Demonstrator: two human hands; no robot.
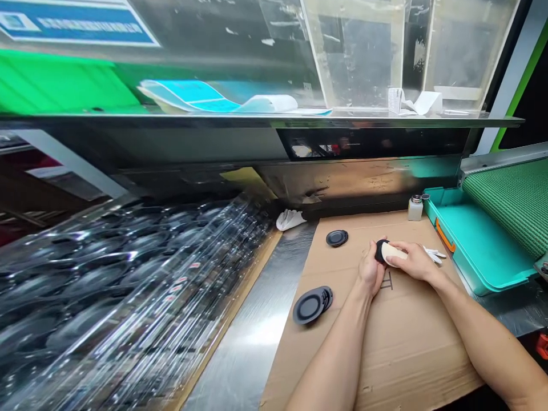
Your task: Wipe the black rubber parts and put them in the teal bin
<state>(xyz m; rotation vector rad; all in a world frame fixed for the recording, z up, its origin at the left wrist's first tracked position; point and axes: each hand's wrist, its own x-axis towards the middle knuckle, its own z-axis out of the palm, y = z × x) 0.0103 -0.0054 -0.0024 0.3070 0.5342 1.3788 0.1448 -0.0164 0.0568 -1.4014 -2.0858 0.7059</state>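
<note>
Over the cardboard sheet [411, 337], my left hand [369, 273] is closed around a small black round part [379, 251]. A cream-coloured pad [390, 252] is pinched in my right hand [415, 261], and it lies against the black part. Left of my hands sit two small groups of dark grey oval discs: the overlapping nearer discs [309, 307] and the smaller farther discs [336, 238]. Just behind my right hand rests a white glove [435, 254], partly hidden by it.
Stacked clear plastic trays [128, 291] with dark round parts fill the left. A white cloth [290, 220] lies near the back. To the right are a small bottle [415, 208], a teal tray [482, 245] and a green conveyor belt [514, 194]. A shelf [257, 121] crosses above.
</note>
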